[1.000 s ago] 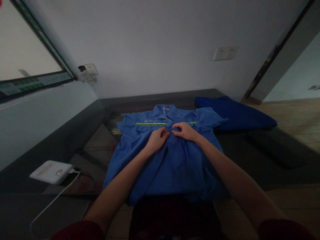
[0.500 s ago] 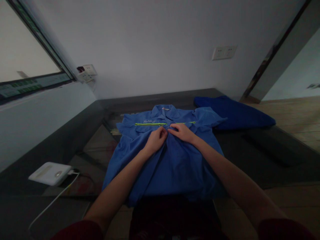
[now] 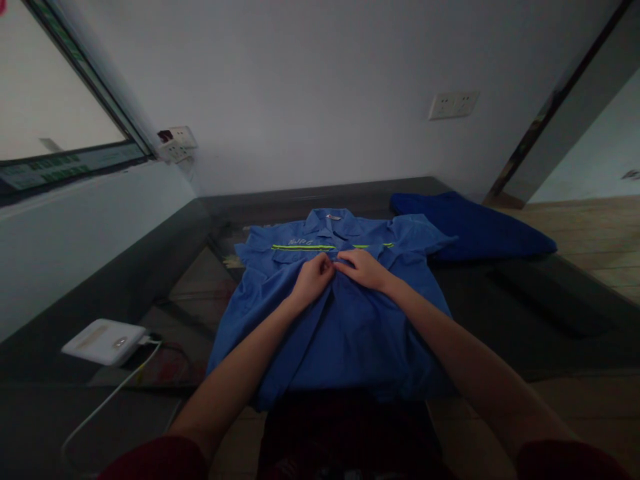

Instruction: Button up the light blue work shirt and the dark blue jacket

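A blue work shirt [image 3: 345, 347] with short sleeves and a yellow-green chest stripe lies face up, collar away from me, its lower front edges spread apart. My left hand [image 3: 314, 277] pinches the front edge just below the stripe, fingers closed on the cloth. Close beside it my right hand [image 3: 363, 268] grips the opposite front edge between thumb and fingers. The fingertips of both hands nearly meet at the placket. Any button there is hidden or too small to make out.
On the dark glossy table [image 3: 200, 233], a white power bank [image 3: 105, 341] with a plugged-in white cable lies at left. A folded dark blue cloth [image 3: 480, 227] rests at the right back, and a dark flat object [image 3: 550, 300] nearer. Sockets [image 3: 454, 105] sit on the wall.
The right fingers have shifted slightly against the cloth at the placket. Both hands keep their place on the shirt, and the whole view has moved a little.
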`<state>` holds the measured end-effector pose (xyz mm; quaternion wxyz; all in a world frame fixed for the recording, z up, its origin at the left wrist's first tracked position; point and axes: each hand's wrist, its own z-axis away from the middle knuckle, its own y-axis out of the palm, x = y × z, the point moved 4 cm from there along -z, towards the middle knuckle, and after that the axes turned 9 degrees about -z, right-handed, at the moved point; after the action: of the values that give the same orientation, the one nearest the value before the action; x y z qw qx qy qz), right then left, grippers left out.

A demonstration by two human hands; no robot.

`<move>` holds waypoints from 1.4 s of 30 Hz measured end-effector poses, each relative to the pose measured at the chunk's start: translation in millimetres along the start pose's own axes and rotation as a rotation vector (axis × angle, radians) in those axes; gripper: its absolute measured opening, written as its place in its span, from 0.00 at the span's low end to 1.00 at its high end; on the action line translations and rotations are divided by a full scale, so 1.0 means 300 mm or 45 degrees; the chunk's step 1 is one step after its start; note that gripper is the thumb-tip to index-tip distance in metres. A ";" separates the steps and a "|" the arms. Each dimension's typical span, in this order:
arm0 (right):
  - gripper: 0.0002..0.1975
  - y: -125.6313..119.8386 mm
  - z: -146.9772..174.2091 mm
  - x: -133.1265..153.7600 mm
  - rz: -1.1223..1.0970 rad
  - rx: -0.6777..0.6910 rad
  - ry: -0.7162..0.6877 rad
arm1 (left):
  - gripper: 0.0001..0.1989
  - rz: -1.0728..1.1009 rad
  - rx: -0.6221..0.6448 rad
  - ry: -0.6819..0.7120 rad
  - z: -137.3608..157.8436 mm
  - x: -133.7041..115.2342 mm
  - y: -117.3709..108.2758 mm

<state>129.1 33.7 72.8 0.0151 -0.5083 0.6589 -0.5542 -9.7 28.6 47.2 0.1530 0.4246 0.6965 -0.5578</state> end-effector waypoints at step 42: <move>0.25 -0.091 0.086 -0.383 0.447 -0.167 0.491 | 0.15 -0.275 -0.015 -0.187 -0.049 0.144 0.008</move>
<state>217.6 97.7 20.8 -0.0477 -0.2713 0.7622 -0.5857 -29.8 60.0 21.0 0.1452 0.3043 0.7283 -0.5966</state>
